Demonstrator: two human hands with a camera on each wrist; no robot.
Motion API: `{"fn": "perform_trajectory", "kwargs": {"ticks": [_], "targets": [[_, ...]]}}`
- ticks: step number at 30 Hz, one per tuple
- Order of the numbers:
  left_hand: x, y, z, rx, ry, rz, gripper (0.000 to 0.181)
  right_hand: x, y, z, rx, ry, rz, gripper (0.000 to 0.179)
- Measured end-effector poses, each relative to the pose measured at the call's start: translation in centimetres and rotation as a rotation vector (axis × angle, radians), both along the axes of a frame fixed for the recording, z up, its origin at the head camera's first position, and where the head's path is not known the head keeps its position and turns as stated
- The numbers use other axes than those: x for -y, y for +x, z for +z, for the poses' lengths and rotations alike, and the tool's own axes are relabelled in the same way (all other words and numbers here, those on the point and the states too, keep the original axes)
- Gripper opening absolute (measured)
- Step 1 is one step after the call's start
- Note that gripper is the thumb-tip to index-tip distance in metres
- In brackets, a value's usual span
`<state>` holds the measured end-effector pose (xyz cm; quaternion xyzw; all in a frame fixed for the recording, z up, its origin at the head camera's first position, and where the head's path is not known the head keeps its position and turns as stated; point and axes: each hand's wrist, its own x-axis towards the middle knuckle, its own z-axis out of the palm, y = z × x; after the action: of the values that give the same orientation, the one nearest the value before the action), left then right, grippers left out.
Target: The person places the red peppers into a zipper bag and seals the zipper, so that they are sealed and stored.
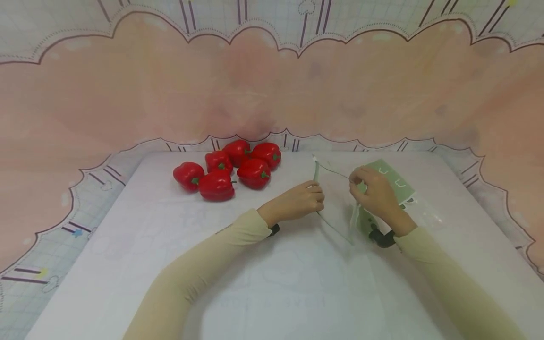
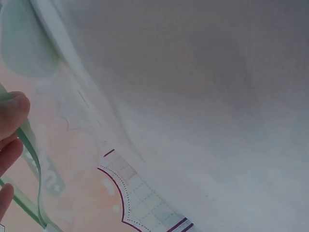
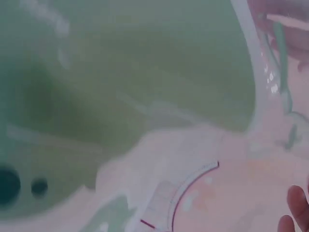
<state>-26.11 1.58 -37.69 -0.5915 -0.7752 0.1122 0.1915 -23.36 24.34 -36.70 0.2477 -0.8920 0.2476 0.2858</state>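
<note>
A clear plastic zip bag with green print [image 1: 384,172] is held up off the table, its mouth spread apart between both hands. My left hand [image 1: 295,202] pinches the green zip edge at the bag's left side. On the opposite edge, my right hand [image 1: 374,192] pinches the rim with thumb and fingers. The left wrist view shows the green zip strip [image 2: 32,145] under the left fingers [image 2: 14,113]. Through the right wrist view, the bag's green printed panel [image 3: 159,63] fills much of the picture, with right fingertips [image 3: 298,205] at the lower right.
Several red bell peppers [image 1: 216,185] with green stems lie grouped at the back left of the white table [image 1: 272,283]. A cloth backdrop [image 1: 272,94] with scalloped print stands behind. Dark straps [image 1: 382,238] sit at the wrists.
</note>
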Motion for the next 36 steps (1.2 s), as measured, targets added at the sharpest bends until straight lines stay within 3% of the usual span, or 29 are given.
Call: {"fn": "perform_trajectory", "kwargs": {"ticks": [9,15,23,32,36], "targets": [[0.7,-0.3,0.1,0.004,-0.005,0.048,0.017,-1.3,-0.1,0.9,-0.014,0.179,0.06,0.01],[1.0,-0.5,0.0,0.009,0.018,0.042,0.015,-2.2,-0.6,0.6,-0.1,0.28,0.135,0.01],[0.7,-0.4,0.2,0.037,-0.01,0.084,0.015,-2.7,-0.7,0.4,-0.109,0.477,0.055,0.018],[0.4,-0.1,0.6,0.057,0.026,0.096,0.02,-2.6,-0.6,0.9,-0.031,0.528,0.017,0.02],[0.4,-0.1,0.6,0.058,0.048,0.101,0.021,-2.5,-0.4,1.4,-0.053,0.495,0.033,0.017]]}}
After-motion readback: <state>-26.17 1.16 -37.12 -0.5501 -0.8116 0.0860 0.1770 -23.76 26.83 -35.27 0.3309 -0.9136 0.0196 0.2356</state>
